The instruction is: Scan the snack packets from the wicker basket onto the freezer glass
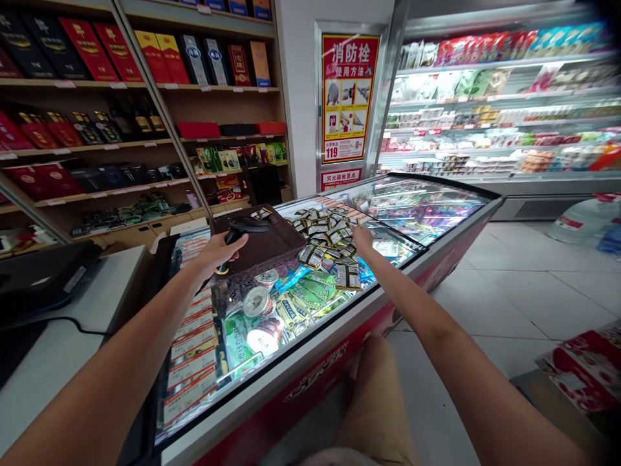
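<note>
Barcode scanner (242, 226) in outstretched left hand (217, 254)

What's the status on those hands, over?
Left hand gripping black handheld barcode scanner. Right hand at small snack packets. Brown woven basket under scanner.

**Scanner in the left hand, packets at the right**

The left hand (218, 254) grips a black handheld scanner (233, 238) by its handle, head angled up and right, just above a brown woven basket (279, 249). The basket sits toward the far end of the freezer (291, 362). Right of it lie heaped black-and-gold packets (323, 236); the right hand (363, 241) reaches to their far corner, fingers extended.
</note>
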The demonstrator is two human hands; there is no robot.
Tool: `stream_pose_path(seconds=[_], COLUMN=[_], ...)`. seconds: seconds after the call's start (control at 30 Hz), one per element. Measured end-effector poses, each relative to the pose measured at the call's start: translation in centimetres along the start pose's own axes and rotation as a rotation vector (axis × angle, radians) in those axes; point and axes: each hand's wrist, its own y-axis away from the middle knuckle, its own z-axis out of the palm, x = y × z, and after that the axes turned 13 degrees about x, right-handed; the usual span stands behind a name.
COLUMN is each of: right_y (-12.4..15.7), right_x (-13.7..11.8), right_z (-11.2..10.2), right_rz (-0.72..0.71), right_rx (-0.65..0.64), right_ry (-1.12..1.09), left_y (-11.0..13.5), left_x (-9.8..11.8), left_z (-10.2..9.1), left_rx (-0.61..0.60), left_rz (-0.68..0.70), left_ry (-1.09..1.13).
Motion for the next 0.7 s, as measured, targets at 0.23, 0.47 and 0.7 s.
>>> stream_pose_path(seconds=[0.23, 0.47, 0.7], right_y=[-0.5, 0.2, 1.4], right_x=[3.8, 2.2, -2.2], right_z=[-1.0, -0.1, 4.9], right_rz=[-0.134, -0.179, -0.379], right_rx=[0.076, 0.141, 0.182], right_ry=[0.435, 0.435, 0.34], left_y=[-1.0, -2.0, -3.3], left_x=[-0.5, -1.5, -3.7], left_z=[0.3, -0.7, -2.6], left_rx=[0.018, 0.038, 0.059], left_rz=[-0.023, -0.071, -0.09], left_ry=[0.011, 0.001, -0.015])
